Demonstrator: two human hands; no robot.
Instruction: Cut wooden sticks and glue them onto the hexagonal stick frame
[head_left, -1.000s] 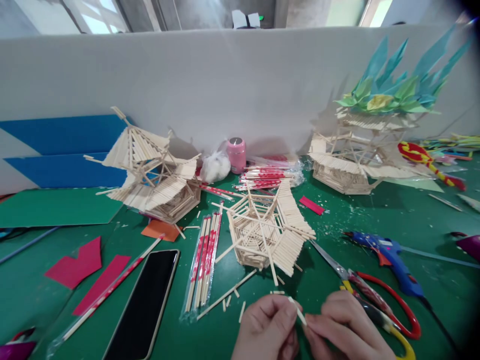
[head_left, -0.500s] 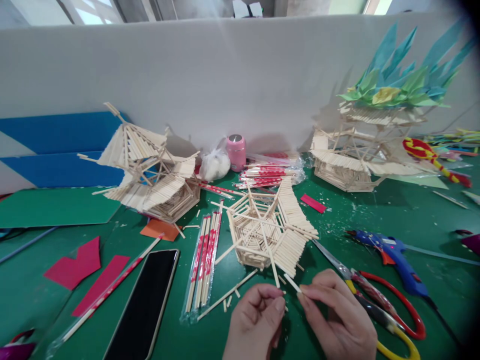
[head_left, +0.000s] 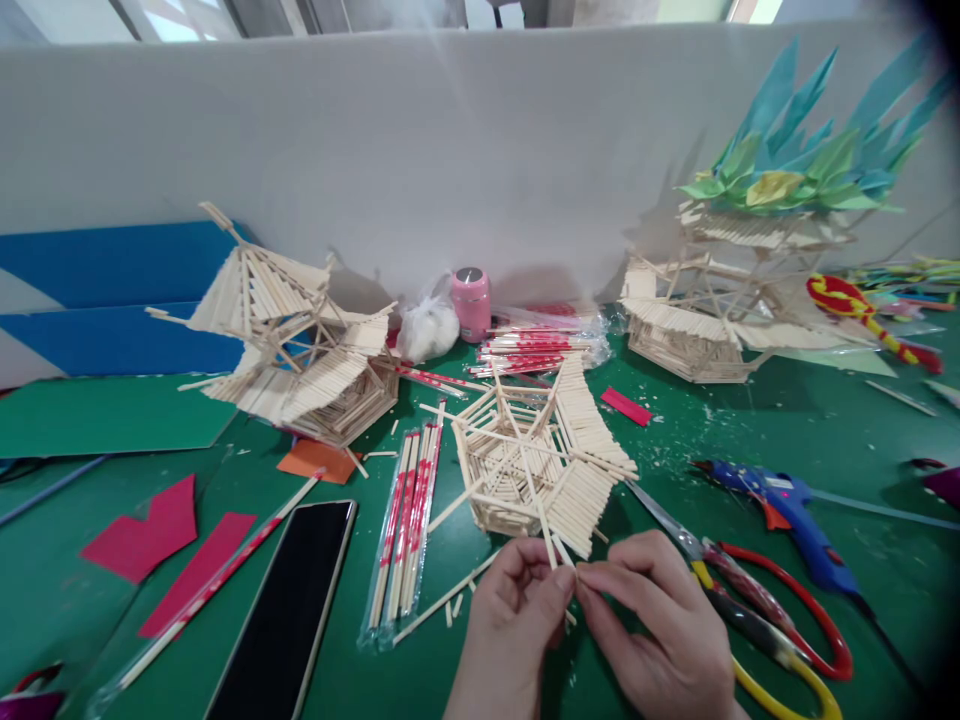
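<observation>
A six-sided model of chopsticks [head_left: 581,498] lies on the table in front of me, its right side covered with rows of short sticks. One long chopstick [head_left: 541,508] juts out of it toward me. My left hand [head_left: 514,625] pinches the near end of that chopstick between thumb and fingers. Close against it, my right hand [head_left: 656,620] grips a short piece of stick [head_left: 562,553], which lies alongside the chopstick's end. The fingertips of both hands nearly meet and hide the lower ends of both sticks.
Scissors [head_left: 780,600] lie right of my hands, near a blue glue gun [head_left: 780,500]. Packaged chopsticks [head_left: 405,530] and a phone [head_left: 285,605] are at left. Behind stand two stick buildings [head_left: 330,390], [head_left: 682,330] and a pink flask [head_left: 471,305].
My right hand has moved left and slightly up, bringing the short stick against the chopstick's end. My left hand has shifted a little upward along the chopstick.
</observation>
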